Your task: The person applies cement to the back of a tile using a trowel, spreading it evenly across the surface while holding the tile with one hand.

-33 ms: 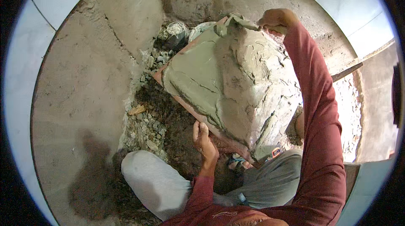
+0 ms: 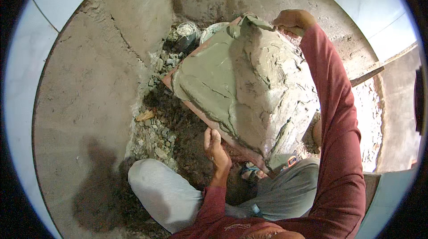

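Observation:
A large square tile (image 2: pixel 195 110) with a reddish edge lies tilted in front of me, its back covered with wet grey-green mortar (image 2: pixel 203 76). Along its near-left edge, my left hand (image 2: pixel 217 152) grips it, with thumb and finger at the rim and the other fingers mostly hidden. Beyond the far corner, my right hand (image 2: pixel 295 20) is closed around what looks like the handle of a trowel (image 2: pixel 258 23). The trowel's blade is smeared with mortar and rests against the spread; the handle is hidden by my fingers.
Broken stones (image 2: pixel 162 141) and dark soil surround the tile. A dark round container (image 2: pixel 186 34) with tangled string and a pale bucket rim (image 2: pixel 213 29) stand behind it. Bare plastered walls (image 2: pixel 89 92) rise around. A tape measure (image 2: pixel 292 161) lies by my right knee.

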A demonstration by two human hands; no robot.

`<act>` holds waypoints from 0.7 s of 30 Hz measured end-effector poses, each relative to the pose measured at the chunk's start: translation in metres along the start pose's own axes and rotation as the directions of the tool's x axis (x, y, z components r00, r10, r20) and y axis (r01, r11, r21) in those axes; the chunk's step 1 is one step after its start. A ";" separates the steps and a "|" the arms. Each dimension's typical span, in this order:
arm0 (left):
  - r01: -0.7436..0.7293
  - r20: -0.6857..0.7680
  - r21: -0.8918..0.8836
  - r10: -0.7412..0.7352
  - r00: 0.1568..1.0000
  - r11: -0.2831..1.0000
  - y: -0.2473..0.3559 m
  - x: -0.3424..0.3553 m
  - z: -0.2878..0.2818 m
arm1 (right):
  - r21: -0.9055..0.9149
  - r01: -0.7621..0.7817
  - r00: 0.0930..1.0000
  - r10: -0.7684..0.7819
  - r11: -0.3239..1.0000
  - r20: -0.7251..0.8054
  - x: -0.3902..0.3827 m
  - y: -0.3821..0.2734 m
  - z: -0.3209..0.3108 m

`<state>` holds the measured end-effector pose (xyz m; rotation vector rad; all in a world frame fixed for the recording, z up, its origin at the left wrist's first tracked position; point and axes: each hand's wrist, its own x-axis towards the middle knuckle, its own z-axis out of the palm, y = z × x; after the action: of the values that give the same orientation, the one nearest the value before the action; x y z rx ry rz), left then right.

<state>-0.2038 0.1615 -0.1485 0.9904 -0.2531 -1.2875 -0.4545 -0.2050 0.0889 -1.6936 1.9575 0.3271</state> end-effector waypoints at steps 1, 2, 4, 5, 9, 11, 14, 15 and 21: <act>0.004 -0.006 -0.019 -0.004 1.000 1.000 0.000 0.000 0.001 | 0.047 -0.024 1.000 0.025 0.999 -0.018 0.000 -0.001 0.004; 0.030 -0.013 -0.035 -0.030 0.999 0.999 -0.001 -0.001 0.002 | 0.074 0.049 0.997 -0.045 0.996 -0.054 0.004 0.005 0.006; 0.088 -0.030 -0.058 -0.090 0.996 0.994 0.001 -0.004 0.004 | 0.128 0.192 0.976 -0.176 0.973 -0.127 0.009 0.021 0.017; 0.075 -0.026 -0.019 -0.076 0.997 0.997 0.001 -0.004 0.006 | 0.073 0.149 0.984 -0.141 0.986 -0.108 0.011 0.028 0.020; -0.001 -0.043 0.074 0.004 0.999 0.997 -0.002 -0.002 -0.004 | 0.006 0.281 0.960 -0.281 0.960 -0.020 -0.052 0.011 0.024; 0.017 -0.053 0.041 -0.015 0.998 0.999 0.001 -0.004 -0.001 | 0.039 0.247 0.969 -0.246 0.968 -0.017 -0.065 0.004 0.025; 0.036 -0.025 -0.024 -0.036 0.999 0.999 0.010 -0.005 0.007 | 0.204 0.193 0.980 -0.179 0.960 -0.084 -0.067 0.006 0.037; 0.043 -0.017 -0.036 -0.043 0.999 0.998 0.012 -0.005 0.011 | 0.222 0.236 0.968 -0.208 0.946 -0.142 -0.065 0.011 0.050; -0.005 -0.040 0.009 0.005 0.999 1.000 -0.002 -0.004 0.002 | 0.238 0.387 0.906 -0.416 0.891 0.082 -0.081 -0.010 0.089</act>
<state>-0.2077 0.1642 -0.1475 1.0221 -0.2304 -1.2615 -0.4185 -0.0941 0.0595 -1.8271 1.4409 0.0640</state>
